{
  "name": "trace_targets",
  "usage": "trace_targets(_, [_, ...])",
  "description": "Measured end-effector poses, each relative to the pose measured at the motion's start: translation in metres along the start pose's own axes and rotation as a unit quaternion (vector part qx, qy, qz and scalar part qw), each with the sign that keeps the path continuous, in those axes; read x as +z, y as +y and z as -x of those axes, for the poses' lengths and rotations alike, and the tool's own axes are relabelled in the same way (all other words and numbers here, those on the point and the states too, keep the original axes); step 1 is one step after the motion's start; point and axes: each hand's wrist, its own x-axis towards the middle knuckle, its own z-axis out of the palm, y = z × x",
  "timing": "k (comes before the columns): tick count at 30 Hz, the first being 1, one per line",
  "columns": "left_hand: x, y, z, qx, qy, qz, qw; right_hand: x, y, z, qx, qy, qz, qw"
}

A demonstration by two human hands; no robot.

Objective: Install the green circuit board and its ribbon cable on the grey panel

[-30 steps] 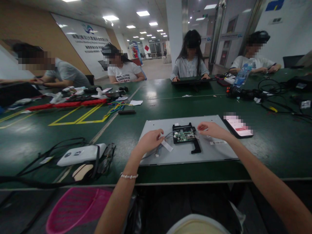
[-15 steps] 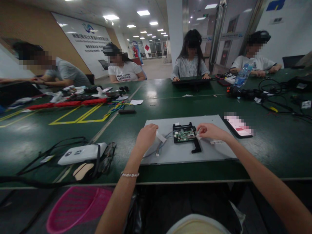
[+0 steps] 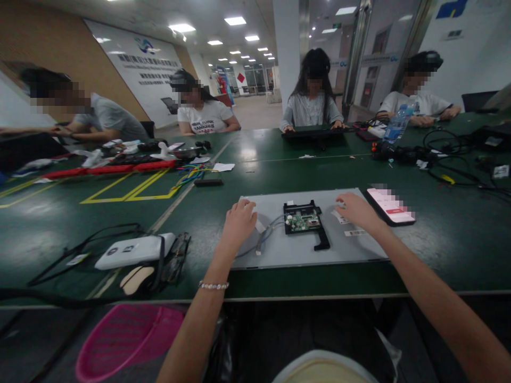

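A grey metal panel [image 3: 295,250] lies flat on the green table in front of me. A small green circuit board in a black frame [image 3: 303,219] sits at its middle, with thin grey cables [image 3: 268,227] running out to the left. My left hand [image 3: 238,222] rests on the panel's left part beside the cables, fingers spread flat. My right hand [image 3: 355,210] lies on the panel's right part, fingers stretched over white labels [image 3: 340,217], holding nothing.
A phone [image 3: 389,206] lies just right of the panel. A white box [image 3: 133,251], glasses and black cables sit at the left. A pink basket [image 3: 123,340] is below the table edge. Several people work at the far side; a water bottle [image 3: 395,125] stands at the back right.
Both hands let go of what they pinched near the board and moved apart. The left now lies flat at the panel's left, the right has slid to the right over the labels.
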Motion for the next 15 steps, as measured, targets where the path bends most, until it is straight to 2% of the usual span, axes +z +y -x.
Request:
trace_targets(3, [0.002,0.004,-0.002,0.014,0.025,0.016,0.999,0.003,-0.003,0.001,-0.029,0.019,-0.012,0.999])
trace_targets(6, [0.003,0.016,-0.010,0.037,0.032,0.014,0.999,0.011,-0.005,-0.001,-0.057,0.028,-0.030,0.998])
trace_targets(12, [0.005,0.062,-0.040,0.183,-0.031,-0.012,0.983,0.027,-0.011,-0.003,-0.094,0.037,-0.055,0.993])
trace_targets(15, [0.011,0.077,-0.058,0.205,-0.054,-0.048,0.976,0.030,-0.015,-0.004,-0.095,0.044,-0.056,0.993])
